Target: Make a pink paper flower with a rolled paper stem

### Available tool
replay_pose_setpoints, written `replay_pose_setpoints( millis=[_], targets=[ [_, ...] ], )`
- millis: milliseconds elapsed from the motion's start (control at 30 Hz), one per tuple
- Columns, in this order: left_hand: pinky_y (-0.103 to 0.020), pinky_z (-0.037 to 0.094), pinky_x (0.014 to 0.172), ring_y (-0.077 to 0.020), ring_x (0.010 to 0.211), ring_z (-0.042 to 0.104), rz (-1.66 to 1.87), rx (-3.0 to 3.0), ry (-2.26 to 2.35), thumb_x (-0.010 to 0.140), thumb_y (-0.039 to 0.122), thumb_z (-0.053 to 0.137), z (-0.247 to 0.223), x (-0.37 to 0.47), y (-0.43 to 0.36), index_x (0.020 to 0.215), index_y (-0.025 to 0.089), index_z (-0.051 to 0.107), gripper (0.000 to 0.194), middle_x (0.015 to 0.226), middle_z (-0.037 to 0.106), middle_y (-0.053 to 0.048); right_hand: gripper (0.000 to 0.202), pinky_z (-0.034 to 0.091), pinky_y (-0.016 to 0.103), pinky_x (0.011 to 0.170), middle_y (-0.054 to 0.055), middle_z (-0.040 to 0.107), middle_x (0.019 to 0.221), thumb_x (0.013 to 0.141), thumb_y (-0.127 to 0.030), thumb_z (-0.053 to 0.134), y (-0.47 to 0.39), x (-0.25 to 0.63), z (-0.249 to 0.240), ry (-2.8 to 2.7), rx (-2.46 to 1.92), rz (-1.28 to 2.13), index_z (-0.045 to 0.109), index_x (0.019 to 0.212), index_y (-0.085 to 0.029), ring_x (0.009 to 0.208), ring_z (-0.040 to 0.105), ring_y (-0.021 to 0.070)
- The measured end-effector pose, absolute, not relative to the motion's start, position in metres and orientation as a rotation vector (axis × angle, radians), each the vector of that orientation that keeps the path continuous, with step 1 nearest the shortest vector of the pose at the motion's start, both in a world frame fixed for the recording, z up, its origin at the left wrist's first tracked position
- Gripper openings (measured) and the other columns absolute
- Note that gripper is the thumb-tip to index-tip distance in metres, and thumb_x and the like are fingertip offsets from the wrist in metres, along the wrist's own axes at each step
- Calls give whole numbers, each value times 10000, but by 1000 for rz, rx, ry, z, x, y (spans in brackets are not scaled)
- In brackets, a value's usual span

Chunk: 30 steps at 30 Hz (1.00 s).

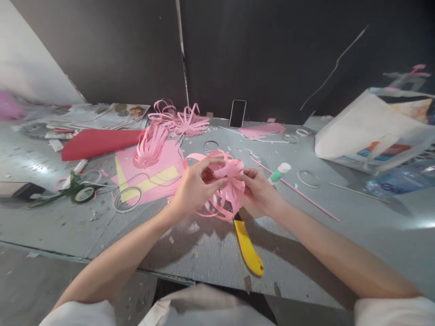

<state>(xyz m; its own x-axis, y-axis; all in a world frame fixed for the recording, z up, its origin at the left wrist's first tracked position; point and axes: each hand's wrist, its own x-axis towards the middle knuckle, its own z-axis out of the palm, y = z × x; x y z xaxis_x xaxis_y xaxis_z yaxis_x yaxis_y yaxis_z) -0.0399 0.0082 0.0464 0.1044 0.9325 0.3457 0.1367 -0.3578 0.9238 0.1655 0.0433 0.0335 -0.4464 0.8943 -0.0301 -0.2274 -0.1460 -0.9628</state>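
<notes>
A pink paper-strip flower (234,181) with looped petals is held between both hands above the grey table. My left hand (200,181) pinches its centre with thumb and fingers from the left. From the right, my right hand (260,190) grips strips at the flower's edge, its fingertips partly hidden by the paper. Below the flower lies a yellow-handled knife (249,249), its upper end covered by strips. Just beyond my right hand is a green glue stick (280,173) with a white cap. A thin pink stick (306,199) lies beside it.
Several finished-looking pink strip clusters (190,121) lie at the back left, near pink paper sheets (170,156) and a red sheet (98,142). Tape rolls (127,200) and green-handled scissors (73,188) are left. A phone (237,113) leans on the dark wall; a white bag (350,131) stands right.
</notes>
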Motion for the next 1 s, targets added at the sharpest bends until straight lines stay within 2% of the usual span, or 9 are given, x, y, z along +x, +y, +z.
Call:
replay_pose_setpoints(
  millis=[267,400,633,800,1000],
  targets=[
    [-247,581,653,-129,744,695,1327,1615,1094,864,209,857,49,-39,8,1245,193,757,394,1113,802,-84,333,607,347,777,36,813,896,789,-550,949,44,166,33,-1303,-841,1708,852,944,-272,806,739,202],
    [-256,597,682,-129,753,701,1329,1606,1074,870,213,856,45,-40,10,1256,197,747,401,1111,797,-78,310,605,342,799,27,815,911,789,-542,958,42,165,36,-1280,-811,1726,864,935,-284,776,730,180],
    [-282,632,748,-159,844,740,1339,1585,1030,883,235,852,43,-40,11,1232,184,742,370,1149,800,-96,324,603,356,848,37,830,969,803,-548,949,41,165,38,-1300,-811,1741,873,977,-285,850,746,197],
    [-288,636,745,-165,853,742,1339,1578,1033,867,228,860,45,-40,12,1215,176,749,369,1154,801,-103,325,599,339,808,39,832,958,794,-558,951,42,166,39,-1302,-807,1754,878,950,-283,843,737,197],
    [-281,629,722,-163,820,743,1356,1586,1057,874,236,851,47,-43,13,1213,165,749,360,1063,804,-93,235,581,349,843,26,813,958,843,-512,893,44,168,37,-1306,-827,1732,874,960,-308,888,716,211]
  ],
)
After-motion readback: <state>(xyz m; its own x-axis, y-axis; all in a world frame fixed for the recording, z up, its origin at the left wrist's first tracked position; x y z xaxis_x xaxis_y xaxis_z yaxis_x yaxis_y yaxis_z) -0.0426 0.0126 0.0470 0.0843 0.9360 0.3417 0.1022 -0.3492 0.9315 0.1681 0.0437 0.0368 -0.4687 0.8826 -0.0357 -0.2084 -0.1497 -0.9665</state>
